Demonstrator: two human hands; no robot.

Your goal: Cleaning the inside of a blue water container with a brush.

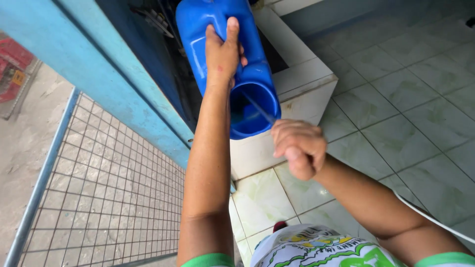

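To the far left of the blue jug (225, 59) a wire mesh panel (109, 188) in a pale blue frame leans below the light blue painted wall (114, 84). Your left hand (223, 52) lies on the jug's side, fingers (232, 27) wrapped up along it and gripping it, so the jug is held tilted in the air with its wide round mouth facing you. The jug hangs just above the white tiled ledge (302, 84), with the dark opening behind it. A thin rod (260, 109) reaches out of the jug's mouth toward your right hand (298, 146), which sits just below and to the right of the mouth; its fingers (292, 138) are curled into a tight fist, apparently around the rod's near end, though that end is hidden. Right of the jug and ledge spreads the pale green tiled floor (410, 113). A white cord (430, 215) runs beside your right forearm.
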